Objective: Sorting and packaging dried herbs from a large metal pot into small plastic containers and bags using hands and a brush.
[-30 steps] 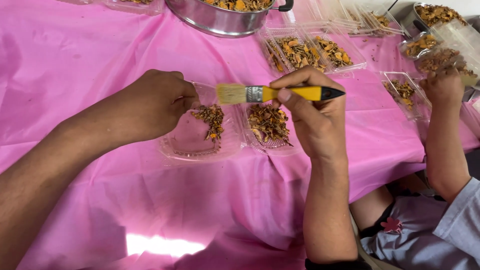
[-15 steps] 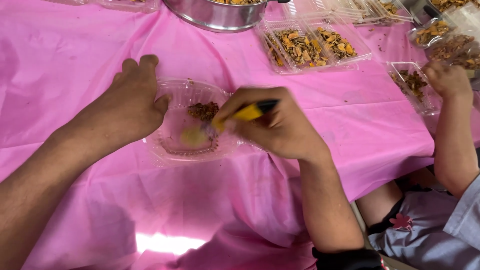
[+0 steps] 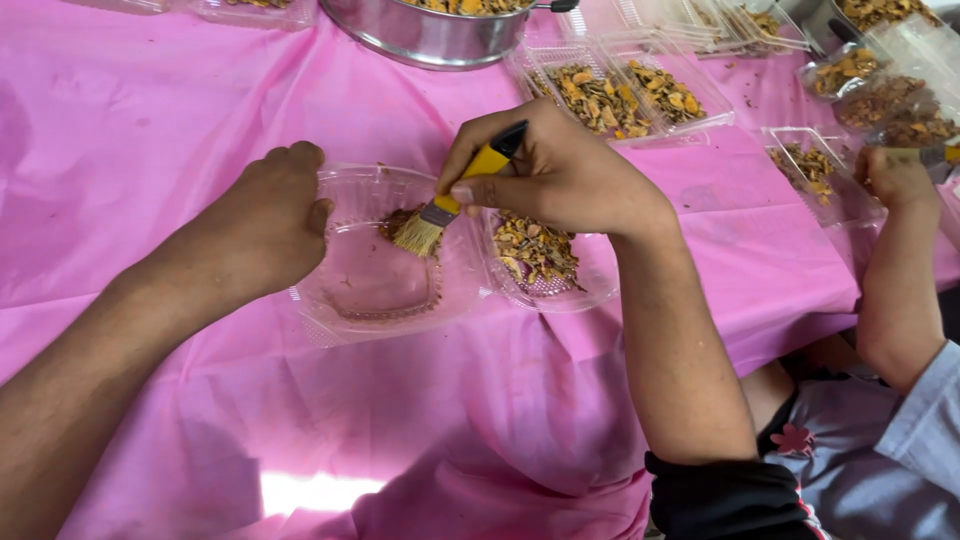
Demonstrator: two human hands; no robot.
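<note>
Head view, near to far. Nearest me, the pink plastic tablecloth (image 3: pixel 180 130) hangs over the table edge in folds, with a bright patch of light low on it. At near right sits another person, grey sleeve (image 3: pixel 925 420) showing, whose own hand (image 3: pixel 893 178) rests by a small filled container (image 3: pixel 815 175).

Centre: my left hand (image 3: pixel 265 225), fingers curled and closed over the left rim, steadies the clear hinged plastic container (image 3: pixel 370 290). The container lies open on the cloth between my two hands. Its left half is nearly bare, showing only brown smears and a small heap of crumbs (image 3: pixel 398 222) at its far side; its right half holds a pile of brown and orange dried pieces (image 3: pixel 535 250).

My right hand (image 3: pixel 560 170) is closed around the yellow handle of a small flat brush (image 3: pixel 455 200), thumb pressed along the handle. The brush slants down to the left, its pale bristles touching the crumbs in the left half, and its black handle end sticks out past my knuckles.

Far: a round steel pan (image 3: pixel 430 35) of the same orange pieces stands at the top edge. To its right lie further clear containers (image 3: pixel 625 90), filled and open, with more stacked at far right. The room beyond the table is out of view
</note>
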